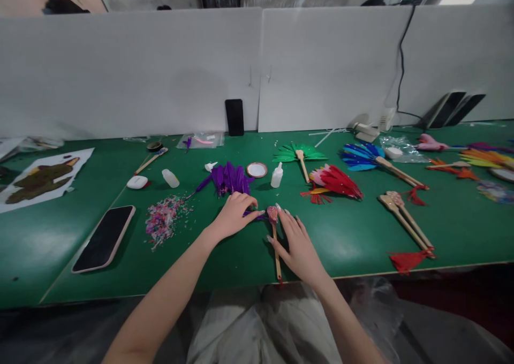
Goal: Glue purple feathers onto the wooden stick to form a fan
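A wooden fan handle [277, 257] lies upright before me on the green table, its rounded head [272, 214] covered with pinkish flakes. My left hand [235, 214] is bent over a purple feather [257, 215], with its thumb stretched along it toward the head; the other fingertips are partly hidden. On the other side, my right hand [297, 241] lies with fingers extended, the index finger against the head and the thumb across the handle. Just beyond my left hand is a pile of purple feathers [231, 179]. A white glue bottle [277, 176] stands behind the head, near a round lid [257, 169].
Colored flakes [164, 219] and a phone [105, 240] lie on the left. Feather fans in green [303, 154], red [337, 181] and blue [362, 155] lie to the right, with bare wooden handles [407, 219] nearer the edge. A white partition [140, 75] stands behind.
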`<action>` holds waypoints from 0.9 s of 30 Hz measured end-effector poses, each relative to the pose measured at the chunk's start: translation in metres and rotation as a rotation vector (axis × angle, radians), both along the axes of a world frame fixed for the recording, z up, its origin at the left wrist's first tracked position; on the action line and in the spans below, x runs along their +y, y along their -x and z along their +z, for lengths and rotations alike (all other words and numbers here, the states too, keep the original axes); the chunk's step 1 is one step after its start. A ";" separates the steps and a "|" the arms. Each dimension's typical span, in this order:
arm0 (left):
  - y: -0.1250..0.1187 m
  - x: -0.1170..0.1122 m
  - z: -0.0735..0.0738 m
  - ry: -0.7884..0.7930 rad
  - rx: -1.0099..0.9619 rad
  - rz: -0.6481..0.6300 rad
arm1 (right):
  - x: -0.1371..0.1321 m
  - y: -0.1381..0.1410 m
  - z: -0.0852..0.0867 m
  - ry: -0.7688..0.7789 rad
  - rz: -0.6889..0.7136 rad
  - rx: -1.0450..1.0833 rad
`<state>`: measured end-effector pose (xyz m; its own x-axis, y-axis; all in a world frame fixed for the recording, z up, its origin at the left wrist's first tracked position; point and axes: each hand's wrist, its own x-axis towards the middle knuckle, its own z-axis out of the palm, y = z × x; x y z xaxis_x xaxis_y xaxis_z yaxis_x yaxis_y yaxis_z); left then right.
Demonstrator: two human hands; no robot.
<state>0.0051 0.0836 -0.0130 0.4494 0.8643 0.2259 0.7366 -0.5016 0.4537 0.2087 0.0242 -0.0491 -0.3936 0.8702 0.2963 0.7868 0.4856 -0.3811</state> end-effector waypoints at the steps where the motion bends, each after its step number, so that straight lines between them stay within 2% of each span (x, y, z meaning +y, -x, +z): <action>1: 0.000 0.000 0.000 0.024 0.000 -0.001 | 0.000 0.000 0.000 0.003 0.001 -0.003; 8: -0.007 0.004 0.001 0.129 -0.002 -0.025 | -0.001 0.000 0.001 -0.008 -0.003 -0.029; 18: -0.010 0.006 -0.007 0.095 0.007 -0.072 | -0.001 0.000 0.000 -0.001 -0.009 -0.042; 27: -0.012 0.007 -0.007 0.108 0.017 -0.089 | -0.001 0.000 -0.001 -0.003 -0.009 -0.076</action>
<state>0.0172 0.0909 -0.0204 0.5284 0.8397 0.1253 0.6994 -0.5142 0.4965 0.2087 0.0234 -0.0505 -0.4075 0.8729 0.2683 0.8176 0.4796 -0.3185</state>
